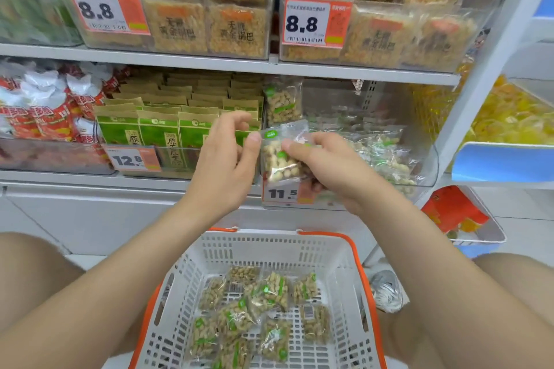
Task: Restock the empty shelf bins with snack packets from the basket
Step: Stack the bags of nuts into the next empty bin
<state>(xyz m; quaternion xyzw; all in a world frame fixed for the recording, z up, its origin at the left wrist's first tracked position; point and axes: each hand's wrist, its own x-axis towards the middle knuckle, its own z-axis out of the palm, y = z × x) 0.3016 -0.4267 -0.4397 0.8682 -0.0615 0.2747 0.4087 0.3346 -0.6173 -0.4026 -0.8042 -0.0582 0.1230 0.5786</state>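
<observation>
About a dozen clear green-labelled packets of nuts [254, 311] lie in the white perforated plastic basket with orange rim [257, 244]. Above the basket our right hand [332, 172] grips a single nut packet [280, 163]; our left hand [224, 165] touches its corner, grasp indeterminate. Beyond the basket stands a part-filled clear plastic shelf bin [427, 156].

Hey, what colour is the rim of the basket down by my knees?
Orange: the rim runs round a white slatted basket, shown in the head view.

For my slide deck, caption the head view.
Right hand holds a nut packet, left hand touching it, before the shelf bin; basket below.
</observation>
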